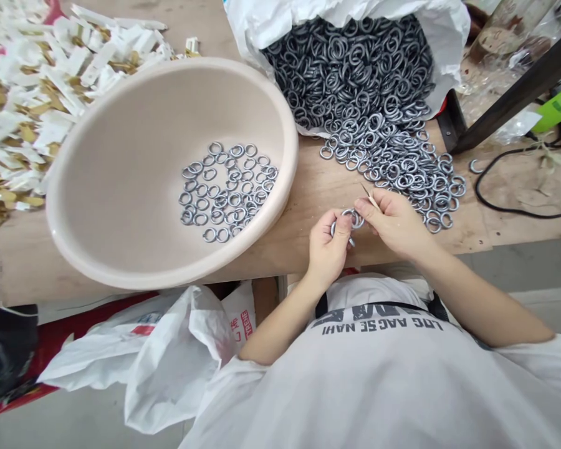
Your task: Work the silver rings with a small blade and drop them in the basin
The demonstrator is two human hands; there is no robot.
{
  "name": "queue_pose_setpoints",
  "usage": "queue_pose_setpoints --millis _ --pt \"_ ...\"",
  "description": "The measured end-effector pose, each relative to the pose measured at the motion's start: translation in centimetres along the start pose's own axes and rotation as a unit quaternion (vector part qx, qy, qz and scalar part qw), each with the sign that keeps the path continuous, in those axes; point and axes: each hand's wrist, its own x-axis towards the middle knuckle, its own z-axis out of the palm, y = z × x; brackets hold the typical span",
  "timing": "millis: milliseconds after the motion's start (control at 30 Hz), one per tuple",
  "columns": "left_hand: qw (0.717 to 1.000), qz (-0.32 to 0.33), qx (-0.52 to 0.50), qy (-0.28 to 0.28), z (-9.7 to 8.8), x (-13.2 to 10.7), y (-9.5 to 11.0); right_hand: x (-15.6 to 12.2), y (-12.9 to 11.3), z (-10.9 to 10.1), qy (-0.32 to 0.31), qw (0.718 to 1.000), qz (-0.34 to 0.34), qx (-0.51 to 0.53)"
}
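My left hand [326, 246] holds a grey metal ring [350, 218] between thumb and fingers, with at least one more ring hooked on it. My right hand [393, 223] pinches a thin pointed tool [370, 196], whose tip stands just above that ring. Its exact kind is hard to tell. Left of my hands, a beige plastic basin [121, 156] holds a loose layer of similar rings [227, 190]. Beyond my right hand, a spill of rings [393, 162] lies on the wooden table [280, 234], running out of a white sack [350, 68] packed with more.
A heap of white and gold pieces [42, 106] lies at the far left of the table. White plastic bags [172, 355] sit below the table edge. A black cable [509, 209] and a single ring lie at the right, near a dark metal bar [518, 90].
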Motion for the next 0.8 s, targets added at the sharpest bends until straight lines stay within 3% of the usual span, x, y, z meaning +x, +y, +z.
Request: queue_pose_setpoints --millis 100,200,300,500,600,700,800 --pt "1.0 -0.014 0.0 -0.014 0.1 0.0 0.0 -0.5 0.3 0.7 0.063 0.998 -0.021 -0.007" --pt "0.998 -0.043 -0.046 -0.013 0.3 0.2 -0.3 -1.0 0.2 1.0 0.075 0.994 -0.073 -0.012" --pt "0.995 -0.06 -0.074 -0.014 0.5 0.2 -0.6 -1.2 0.0 1.1 0.066 0.991 -0.109 -0.03" --pt "0.986 -0.117 -0.118 -0.031 0.9 -0.2 0.1 -0.5 0.2 0.0 -0.005 0.996 -0.087 0.01" --pt "0.978 -0.146 -0.144 -0.032 1.2 -0.2 0.9 -1.1 0.5 -0.8 0.011 0.982 -0.148 -0.115" --pt "0.976 -0.157 -0.151 -0.005 1.4 -0.2 1.3 -2.1 0.6 -1.0 0.007 0.941 -0.208 -0.268" --pt "0.975 -0.16 -0.153 0.025 1.5 -0.1 1.4 -2.8 0.4 -0.8 0.009 0.909 -0.238 -0.342"
